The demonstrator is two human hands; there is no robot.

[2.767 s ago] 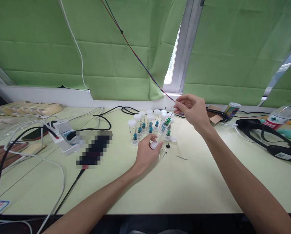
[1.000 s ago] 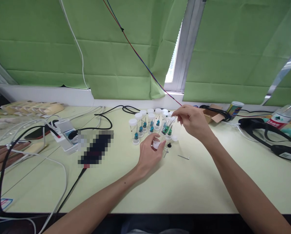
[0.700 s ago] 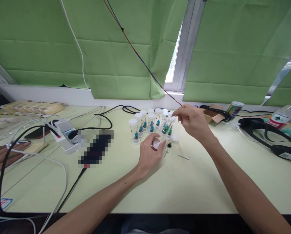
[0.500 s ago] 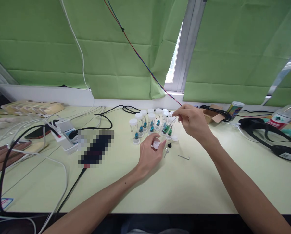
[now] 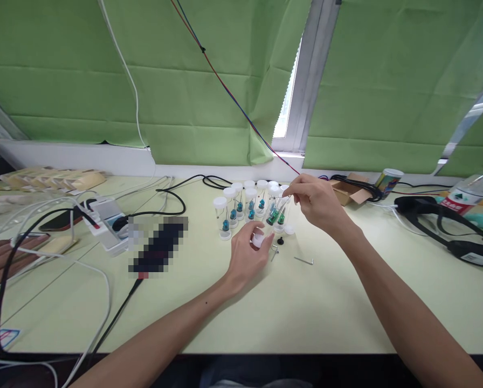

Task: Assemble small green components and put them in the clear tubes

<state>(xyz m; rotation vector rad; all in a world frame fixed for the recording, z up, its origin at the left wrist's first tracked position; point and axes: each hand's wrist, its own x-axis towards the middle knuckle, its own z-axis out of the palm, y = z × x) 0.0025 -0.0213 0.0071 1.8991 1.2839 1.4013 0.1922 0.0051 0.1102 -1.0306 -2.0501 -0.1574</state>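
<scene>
Tube (image 5: pixel 267 223), clear, tilted btwn both hands, long axis rising from my L hand (image 5: pixel 247 254) toward my R hand (image 5: pixel 315 199). L, nearer & touching, curls round its white end cap (image 5: pixel 257 240); R, pinched narrow on a thin stem (image 5: pixel 285 204), is at the upper end. Green part (image 5: pixel 272 216) shows inside; capped tubes (image 5: pixel 222 220) stand just beyond.

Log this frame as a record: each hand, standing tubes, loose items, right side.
Left hand: holds a tilted clear tube by its white end
Right hand: pinches a thin rod at the tube's upper end
Standing tubes: grouped, white-topped, blue or green parts inside
Loose items: black piece, bent metal keys, white disc
Right side: bottle, black device
</scene>
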